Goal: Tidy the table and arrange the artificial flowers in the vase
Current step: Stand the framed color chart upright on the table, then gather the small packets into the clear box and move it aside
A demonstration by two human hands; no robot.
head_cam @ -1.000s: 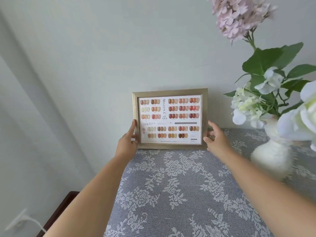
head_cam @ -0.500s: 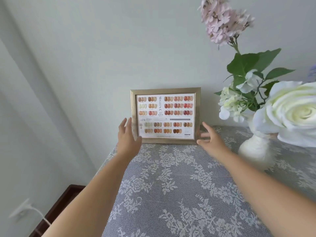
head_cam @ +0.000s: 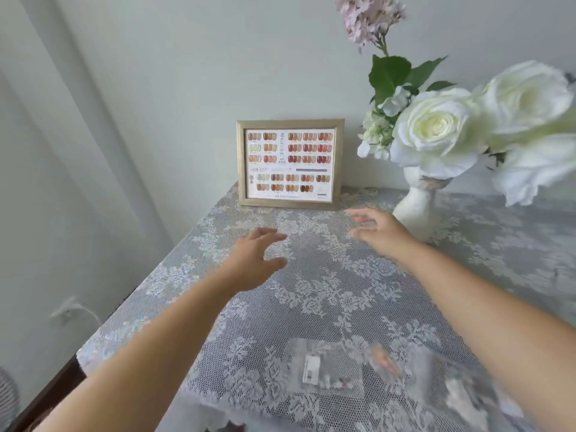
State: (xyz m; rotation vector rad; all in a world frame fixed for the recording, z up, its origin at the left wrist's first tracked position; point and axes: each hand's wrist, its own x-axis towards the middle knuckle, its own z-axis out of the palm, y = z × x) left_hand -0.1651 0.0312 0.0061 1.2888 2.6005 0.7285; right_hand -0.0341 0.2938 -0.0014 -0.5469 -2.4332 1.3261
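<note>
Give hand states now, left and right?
Left hand: open, holding nothing, above the tablecloth.
Right hand: open, holding nothing, clear of the frame.

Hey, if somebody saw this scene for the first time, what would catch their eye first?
Probably the big white roses crowding the right side, standing in a white vase with a pink bloom above. Next, the gold frame with its nail colour chart, upright against the wall at the back of the lace tablecloth. Then the left hand and right hand, both open and empty, hovering in front of the frame.
</note>
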